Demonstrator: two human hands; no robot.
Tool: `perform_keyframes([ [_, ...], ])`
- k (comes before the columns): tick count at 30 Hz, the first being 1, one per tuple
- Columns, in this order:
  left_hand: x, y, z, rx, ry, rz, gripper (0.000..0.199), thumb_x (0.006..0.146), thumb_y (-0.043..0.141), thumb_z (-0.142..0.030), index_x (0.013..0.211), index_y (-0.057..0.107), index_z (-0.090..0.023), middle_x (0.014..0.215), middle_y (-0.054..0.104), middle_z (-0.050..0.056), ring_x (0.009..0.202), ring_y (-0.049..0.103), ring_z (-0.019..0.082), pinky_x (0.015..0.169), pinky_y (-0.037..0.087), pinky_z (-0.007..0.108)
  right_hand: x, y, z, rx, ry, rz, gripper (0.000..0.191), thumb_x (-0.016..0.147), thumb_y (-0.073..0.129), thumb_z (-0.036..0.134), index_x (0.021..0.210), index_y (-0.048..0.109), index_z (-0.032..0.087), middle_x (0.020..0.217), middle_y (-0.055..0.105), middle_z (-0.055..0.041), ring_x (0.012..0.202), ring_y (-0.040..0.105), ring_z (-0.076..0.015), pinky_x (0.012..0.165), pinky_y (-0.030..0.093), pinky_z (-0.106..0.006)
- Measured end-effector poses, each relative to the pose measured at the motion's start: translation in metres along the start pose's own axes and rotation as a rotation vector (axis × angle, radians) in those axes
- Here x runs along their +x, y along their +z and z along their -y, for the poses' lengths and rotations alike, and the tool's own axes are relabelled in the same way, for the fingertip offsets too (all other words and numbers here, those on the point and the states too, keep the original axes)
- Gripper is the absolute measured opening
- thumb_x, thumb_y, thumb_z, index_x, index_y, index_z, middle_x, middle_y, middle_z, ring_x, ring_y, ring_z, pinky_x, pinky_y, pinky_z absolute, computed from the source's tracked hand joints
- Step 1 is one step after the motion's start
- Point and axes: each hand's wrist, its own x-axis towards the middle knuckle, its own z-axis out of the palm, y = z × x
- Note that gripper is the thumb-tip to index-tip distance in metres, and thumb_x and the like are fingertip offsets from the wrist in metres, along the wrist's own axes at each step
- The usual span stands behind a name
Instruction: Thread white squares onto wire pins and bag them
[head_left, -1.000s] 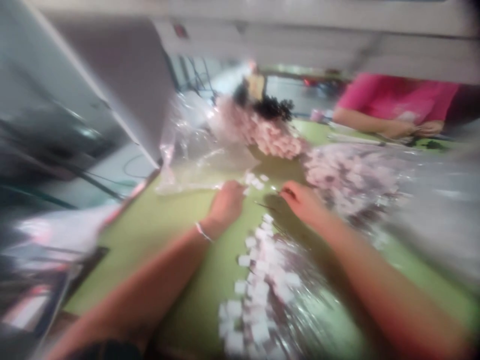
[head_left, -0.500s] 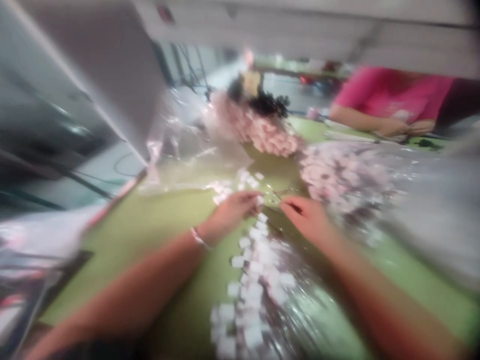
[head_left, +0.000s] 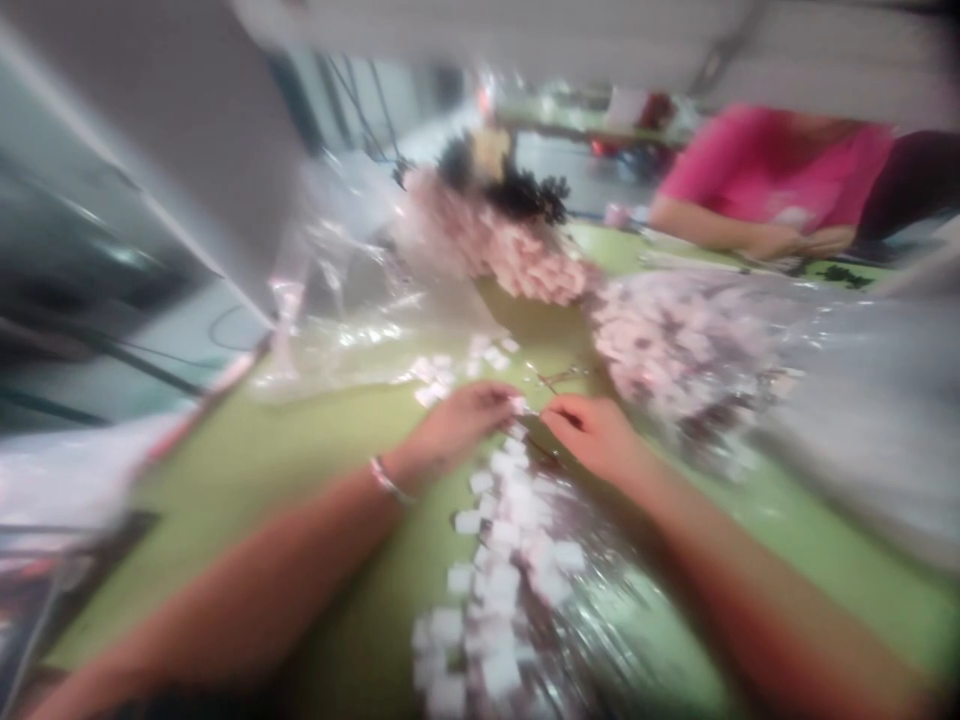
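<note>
The picture is badly blurred. My left hand (head_left: 457, 428), with a thin bracelet on the wrist, and my right hand (head_left: 589, 432) meet over a green table (head_left: 247, 470). Their fingertips pinch close together around a small white piece (head_left: 519, 405); which hand holds it I cannot tell. Just below the hands lies a row of several small white square pieces (head_left: 499, 560) on shiny clear film. A few more white pieces (head_left: 450, 368) lie just beyond my left hand.
A heap of pink pieces (head_left: 517, 255) and a clear bag full of pale pink pieces (head_left: 675, 345) sit beyond my hands. Crumpled clear plastic (head_left: 352, 310) lies at left. Another person in a pink shirt (head_left: 780, 175) works at far right. Table edge runs along the left.
My left hand has moved right and nearer, from the loose white pieces to meet my right hand. The view has shifted slightly.
</note>
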Motion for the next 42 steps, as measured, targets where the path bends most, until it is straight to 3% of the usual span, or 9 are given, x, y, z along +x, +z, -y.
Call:
perform_keyframes([
  [4,-0.001,-0.001,0.0,0.115,0.017,-0.022,0.028,0.079,0.068,-0.033,0.102,0.071,-0.018,0.073,0.069,0.004,0.064,0.061,0.013,0.063,0.05,0.028,0.001,-0.002,0.002,-0.015,0.067,0.053,0.023,0.085,0.051,0.028,0.069,0.065,0.021,0.062,0.064,0.0007,0.056,0.053,-0.0113,0.052,0.036,-0.025],
  [10,-0.002,0.001,-0.002,0.226,0.027,-0.016,0.025,0.08,0.066,-0.031,0.099,0.073,-0.018,0.069,0.07,0.004,0.061,0.062,0.012,0.061,0.052,0.027,-0.002,0.0,0.005,-0.149,0.007,0.083,0.02,0.083,0.051,0.024,0.068,0.064,0.02,0.064,0.064,-0.0011,0.055,0.052,-0.0118,0.053,0.035,-0.026],
  [20,-0.002,0.002,-0.004,0.09,-0.041,0.031,0.035,0.077,0.07,-0.039,0.102,0.067,-0.014,0.075,0.073,0.008,0.063,0.067,0.014,0.06,0.053,0.028,0.003,0.002,0.009,0.057,0.125,-0.076,0.021,0.08,0.051,0.024,0.06,0.056,0.02,0.056,0.057,0.001,0.054,0.049,-0.0117,0.052,0.036,-0.023],
  [23,-0.002,0.003,-0.004,0.085,-0.036,0.005,0.036,0.076,0.072,-0.038,0.102,0.066,-0.014,0.075,0.073,0.008,0.066,0.067,0.015,0.062,0.054,0.028,0.0,0.006,0.01,0.02,0.099,-0.102,0.02,0.082,0.05,0.024,0.064,0.058,0.019,0.059,0.06,0.0006,0.056,0.051,-0.0118,0.054,0.036,-0.023],
  [27,0.0,-0.001,-0.003,0.094,-0.028,0.004,0.035,0.074,0.074,-0.037,0.1,0.067,-0.015,0.071,0.072,0.007,0.062,0.066,0.014,0.061,0.054,0.029,-0.003,0.008,0.011,-0.18,0.009,-0.02,0.019,0.082,0.049,0.023,0.068,0.062,0.019,0.058,0.059,0.0,0.051,0.047,-0.0114,0.051,0.029,-0.025],
  [32,0.003,-0.011,-0.001,0.077,-0.075,0.13,0.037,0.073,0.075,-0.038,0.101,0.069,-0.015,0.072,0.072,0.008,0.059,0.065,0.015,0.057,0.052,0.029,-0.003,0.005,0.009,-0.119,0.011,0.062,0.019,0.082,0.05,0.025,0.068,0.062,0.02,0.06,0.061,0.0007,0.053,0.05,-0.0111,0.052,0.031,-0.024],
  [37,0.002,-0.008,0.0,0.118,-0.098,0.163,0.036,0.072,0.075,-0.035,0.102,0.07,-0.015,0.071,0.072,0.008,0.06,0.066,0.015,0.059,0.053,0.028,-0.004,0.008,0.013,-0.316,-0.056,0.049,0.018,0.081,0.05,0.025,0.071,0.064,0.02,0.06,0.062,-0.0022,0.053,0.047,-0.013,0.052,0.027,-0.027],
  [42,0.0,-0.001,0.0,0.069,-0.057,0.117,0.031,0.077,0.071,-0.037,0.099,0.066,-0.016,0.076,0.073,0.009,0.061,0.066,0.014,0.06,0.053,0.029,-0.003,0.009,0.012,-0.047,-0.017,0.064,0.022,0.088,0.047,0.028,0.076,0.063,0.019,0.067,0.064,-0.0006,0.06,0.053,-0.0121,0.057,0.035,-0.023],
])
